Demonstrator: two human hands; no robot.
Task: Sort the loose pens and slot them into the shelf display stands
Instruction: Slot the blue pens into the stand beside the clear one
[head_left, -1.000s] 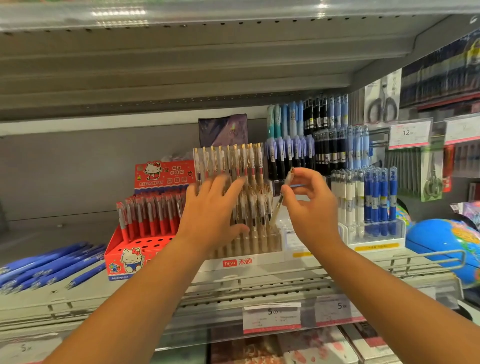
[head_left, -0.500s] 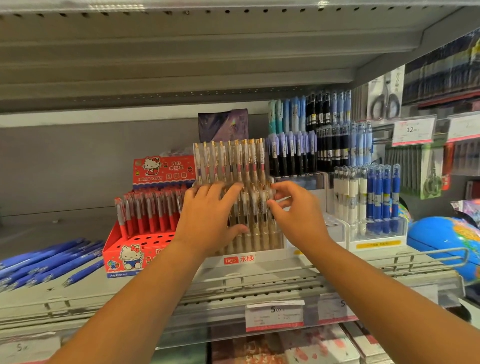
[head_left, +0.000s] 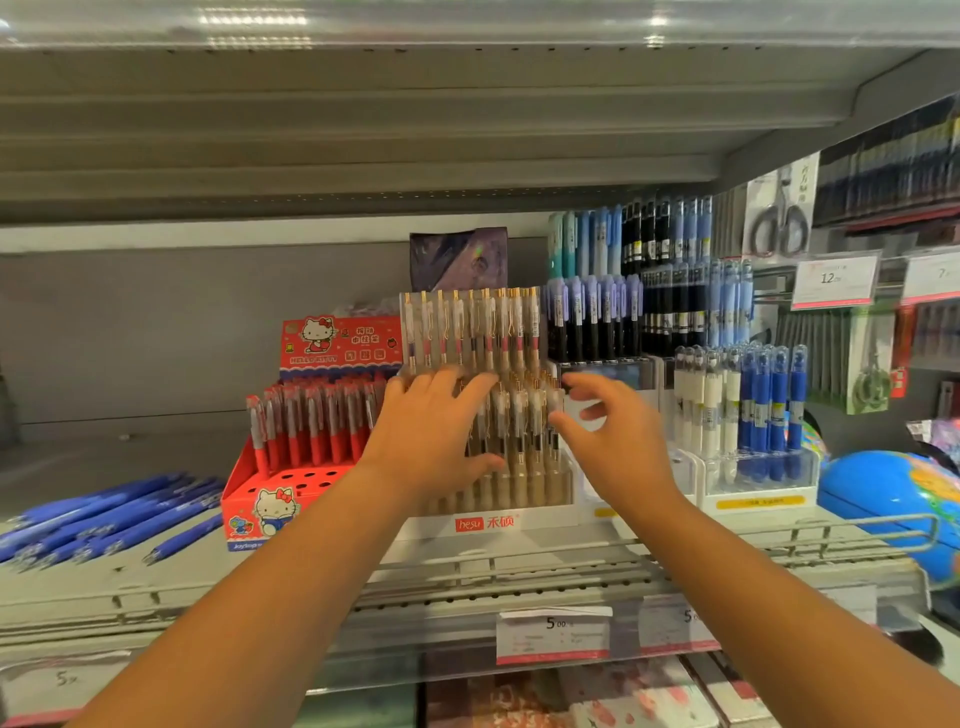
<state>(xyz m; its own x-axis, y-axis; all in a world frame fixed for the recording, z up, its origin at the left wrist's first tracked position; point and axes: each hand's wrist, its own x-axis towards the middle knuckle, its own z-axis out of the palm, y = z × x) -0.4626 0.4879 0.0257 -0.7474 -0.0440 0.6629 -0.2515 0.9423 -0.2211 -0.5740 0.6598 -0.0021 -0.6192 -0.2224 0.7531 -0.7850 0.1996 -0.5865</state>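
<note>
Up close at a stationery shelf (head_left: 156, 587), a person's left hand (head_left: 431, 431) lay flat, fingers spread and straight, against the front rows of clear gold-clipped pens (head_left: 498, 338) that stood upright in a tiered display stand (head_left: 540, 519). The thumb reached low across the pen barrels. The right hand (head_left: 618, 441) hovered just beside the stand's right edge, fingers loosely bent and holding nothing, its thumb tip close to the outermost pens; whether it touched them could not be told. The two hands were apart, with the pen rows between them. A heap of loose blue pens (head_left: 104, 514) lay on the shelf well to the left, beyond a red cartoon-cat box (head_left: 270, 499) of red pens. White and blue pens (head_left: 753, 415) stood in another holder to the right, near a blue globe (head_left: 893, 499).
</note>
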